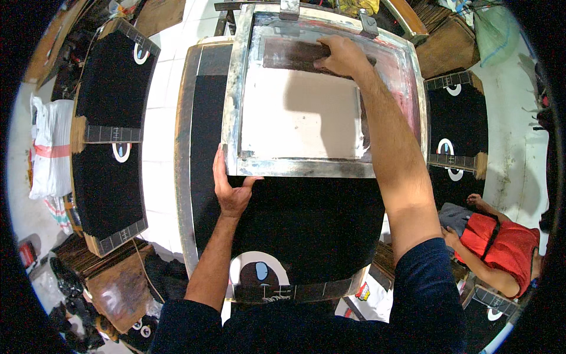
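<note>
A screen printing frame (300, 167) lies over a black cloth panel (306, 206) in front of me. White ink covers much of its mesh (271, 118), with pinkish stains toward the right. My left hand (233, 197) grips the frame's near left corner, fingers along the side and thumb at the front edge. Across the far part of the mesh lies a dark, flat bar that looks like a squeegee (289, 54). My right hand (345, 56) reaches over the frame and is closed on this bar; its fingers partly cover it. A printed eye (259, 272) shows on the panel near me.
Black panels with printed eyes lie on boards at left (112, 76) and right (457, 118). Metal clamps (368, 25) sit on the frame's far edge. A person in red (501, 245) is at the lower right. A white sack (53, 147) stands far left.
</note>
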`<state>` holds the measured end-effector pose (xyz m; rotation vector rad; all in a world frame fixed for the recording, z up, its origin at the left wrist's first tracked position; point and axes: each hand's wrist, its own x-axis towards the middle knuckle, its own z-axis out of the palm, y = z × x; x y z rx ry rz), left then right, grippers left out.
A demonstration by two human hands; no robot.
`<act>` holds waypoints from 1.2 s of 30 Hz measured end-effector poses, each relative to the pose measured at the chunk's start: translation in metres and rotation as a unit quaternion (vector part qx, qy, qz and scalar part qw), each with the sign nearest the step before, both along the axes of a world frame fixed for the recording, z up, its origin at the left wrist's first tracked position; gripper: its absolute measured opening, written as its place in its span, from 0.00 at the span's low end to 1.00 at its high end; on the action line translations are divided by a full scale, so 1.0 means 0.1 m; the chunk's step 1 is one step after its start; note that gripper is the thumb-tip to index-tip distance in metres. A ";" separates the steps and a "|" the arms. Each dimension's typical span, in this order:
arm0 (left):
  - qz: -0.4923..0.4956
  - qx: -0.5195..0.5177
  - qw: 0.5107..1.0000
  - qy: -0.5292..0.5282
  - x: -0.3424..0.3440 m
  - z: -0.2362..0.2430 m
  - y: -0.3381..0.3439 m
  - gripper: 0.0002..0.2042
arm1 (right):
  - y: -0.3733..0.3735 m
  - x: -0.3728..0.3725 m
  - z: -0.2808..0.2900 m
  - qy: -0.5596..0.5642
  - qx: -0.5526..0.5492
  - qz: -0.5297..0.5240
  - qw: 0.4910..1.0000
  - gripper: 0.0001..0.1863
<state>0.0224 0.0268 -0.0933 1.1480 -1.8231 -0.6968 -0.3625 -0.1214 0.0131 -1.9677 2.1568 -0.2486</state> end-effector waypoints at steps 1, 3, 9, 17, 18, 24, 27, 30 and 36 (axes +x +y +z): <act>-0.001 -0.009 1.000 -0.007 0.00 0.00 -0.01 0.52 | -0.05 -0.01 0.00 -0.003 0.016 -0.007 1.000 0.26; -0.003 -0.022 1.000 -0.016 -0.01 0.00 -0.01 0.51 | 0.12 0.09 -0.02 0.008 -0.041 -0.029 0.999 0.25; -0.009 -0.049 0.999 -0.010 -0.01 0.03 -0.02 0.49 | 1.58 0.98 0.07 0.047 -0.063 -0.064 0.995 0.14; -0.037 -0.074 0.996 0.040 -0.02 0.16 -0.02 0.48 | 2.46 1.54 0.17 0.043 -0.186 -0.072 0.979 0.23; -0.041 -0.079 0.995 0.042 -0.04 0.26 -0.04 0.48 | 2.44 1.55 0.21 0.043 -0.208 -0.066 0.975 0.23; 0.031 -0.063 0.983 0.167 -0.37 1.52 -0.31 0.50 | 1.89 1.24 1.17 0.153 -0.399 -0.066 0.902 0.33; 0.005 -0.100 0.975 0.197 -0.46 2.17 -0.62 0.52 | 1.52 0.95 1.88 0.216 -0.442 -0.050 0.869 0.32; -0.055 -0.088 0.966 0.238 -0.17 2.20 -1.05 0.48 | 1.28 0.84 2.46 0.210 -0.300 -0.136 0.921 0.47; 0.158 0.131 0.978 0.047 2.00 -0.15 -0.75 0.26 | 1.05 0.93 3.05 0.115 -0.322 -0.161 0.926 0.37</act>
